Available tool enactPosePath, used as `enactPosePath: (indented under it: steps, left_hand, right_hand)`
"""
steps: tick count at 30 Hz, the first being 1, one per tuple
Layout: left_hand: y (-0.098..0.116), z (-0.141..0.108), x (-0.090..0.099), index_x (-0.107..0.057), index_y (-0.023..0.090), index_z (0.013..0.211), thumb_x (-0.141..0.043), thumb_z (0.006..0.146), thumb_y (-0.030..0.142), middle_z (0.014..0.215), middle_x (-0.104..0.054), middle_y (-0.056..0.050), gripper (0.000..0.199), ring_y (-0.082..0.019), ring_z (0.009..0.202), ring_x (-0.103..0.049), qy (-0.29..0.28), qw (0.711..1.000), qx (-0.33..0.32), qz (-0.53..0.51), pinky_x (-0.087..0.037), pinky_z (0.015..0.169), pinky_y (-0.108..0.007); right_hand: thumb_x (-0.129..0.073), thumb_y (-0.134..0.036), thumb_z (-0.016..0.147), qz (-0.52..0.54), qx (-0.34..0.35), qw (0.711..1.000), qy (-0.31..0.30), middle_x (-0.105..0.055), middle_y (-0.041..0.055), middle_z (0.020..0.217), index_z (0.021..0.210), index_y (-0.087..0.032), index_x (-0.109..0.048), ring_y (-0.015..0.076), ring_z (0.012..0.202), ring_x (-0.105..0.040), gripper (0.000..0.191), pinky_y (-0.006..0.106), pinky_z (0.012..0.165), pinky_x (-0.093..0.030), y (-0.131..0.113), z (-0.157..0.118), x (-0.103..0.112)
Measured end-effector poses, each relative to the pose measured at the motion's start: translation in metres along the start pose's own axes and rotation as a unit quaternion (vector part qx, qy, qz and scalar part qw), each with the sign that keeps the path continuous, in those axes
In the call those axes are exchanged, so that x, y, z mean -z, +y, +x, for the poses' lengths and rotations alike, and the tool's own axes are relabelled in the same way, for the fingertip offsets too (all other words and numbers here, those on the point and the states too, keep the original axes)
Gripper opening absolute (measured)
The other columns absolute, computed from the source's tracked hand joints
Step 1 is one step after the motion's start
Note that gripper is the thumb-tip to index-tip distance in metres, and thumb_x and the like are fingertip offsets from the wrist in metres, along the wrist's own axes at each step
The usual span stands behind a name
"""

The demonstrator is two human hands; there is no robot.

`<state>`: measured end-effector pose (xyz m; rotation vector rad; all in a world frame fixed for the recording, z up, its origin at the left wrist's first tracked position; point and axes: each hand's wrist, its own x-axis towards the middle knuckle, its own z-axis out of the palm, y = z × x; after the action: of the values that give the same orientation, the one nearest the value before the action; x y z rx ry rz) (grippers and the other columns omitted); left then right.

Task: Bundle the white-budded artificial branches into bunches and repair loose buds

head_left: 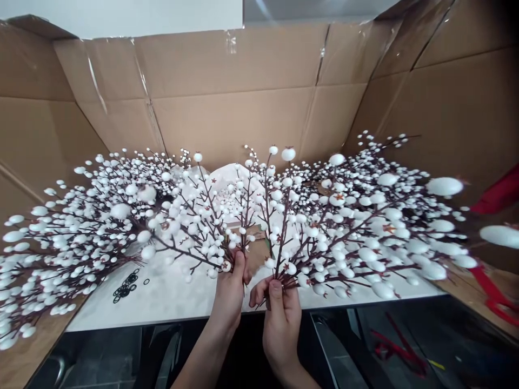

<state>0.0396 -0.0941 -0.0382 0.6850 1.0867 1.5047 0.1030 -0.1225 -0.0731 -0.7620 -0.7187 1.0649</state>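
My left hand (230,286) is closed around the stems of some artificial berry branches (203,216), whose brown twigs fan up and to the left with white berries. Beside it, my right hand (281,313) grips the gathered stem ends of a fuller bunch of white berry branches (324,237) spreading up and to the right. The two hands are close together but apart, over the front edge of the white table (170,308). A heap of black rubber rings (126,287) lies on the table to the left of my hands.
Large piles of similar berry branches lie at the left (81,232) and far right (389,173). Cardboard walls (235,119) enclose the back and sides. Red ribbon (492,286) hangs at the right, and more red strips (399,346) lie on the floor.
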Motion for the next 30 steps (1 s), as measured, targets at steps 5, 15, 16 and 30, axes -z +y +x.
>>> enactPosePath:
  steps: [5, 15, 16, 30]
  left_hand:
    - [0.001, 0.0, -0.001, -0.042, 0.02, 0.064, -0.059, 0.079, 0.059, 0.051, -0.023, 0.009, 0.045, -0.006, 0.043, -0.018, -0.03, 0.999, 0.003, -0.033, -0.017, 0.041, -0.022]
    - [0.003, -0.002, 0.004, -0.053, 0.017, 0.079, -0.055, 0.08, 0.061, 0.055, -0.018, 0.01, 0.044, -0.005, 0.045, -0.009, -0.091, 0.994, 0.016, -0.061, -0.008, 0.043, -0.022]
    - [0.003, -0.002, 0.004, -0.055, 0.016, 0.084, -0.056, 0.081, 0.059, 0.055, -0.018, 0.01, 0.043, -0.005, 0.045, -0.009, -0.097, 0.993, 0.018, -0.064, -0.009, 0.043, -0.021]
    - [-0.009, -0.007, 0.001, -0.047, 0.018, 0.07, -0.055, 0.077, 0.066, 0.05, -0.021, 0.011, 0.048, -0.003, 0.041, -0.008, -0.136, 0.984, 0.093, -0.061, -0.005, 0.04, -0.02]
  right_hand:
    - [-0.058, -0.046, 0.087, 0.023, -0.005, 1.0, -0.006, -0.051, -0.0044, 0.055, 0.071, -0.02, -0.05, 0.011, 0.049, -0.047, 0.031, 0.024, 0.051, -0.04, 0.001, 0.0, -0.001]
    - [-0.061, -0.049, 0.084, 0.124, -0.123, 0.982, -0.073, -0.041, -0.0075, 0.05, 0.074, -0.02, -0.051, 0.0074, 0.042, -0.04, 0.032, 0.02, 0.044, -0.033, -0.016, 0.012, 0.003]
    - [-0.061, -0.049, 0.084, 0.126, -0.13, 0.98, -0.08, -0.04, -0.0081, 0.049, 0.073, -0.02, -0.05, 0.0068, 0.041, -0.039, 0.032, 0.019, 0.043, -0.032, -0.017, 0.014, 0.005]
    - [-0.052, -0.039, 0.091, 0.046, 0.032, 0.998, -0.034, -0.064, 0.0002, 0.077, 0.088, -0.019, -0.061, 0.013, 0.066, -0.056, 0.022, 0.029, 0.067, -0.046, -0.023, 0.029, -0.003]
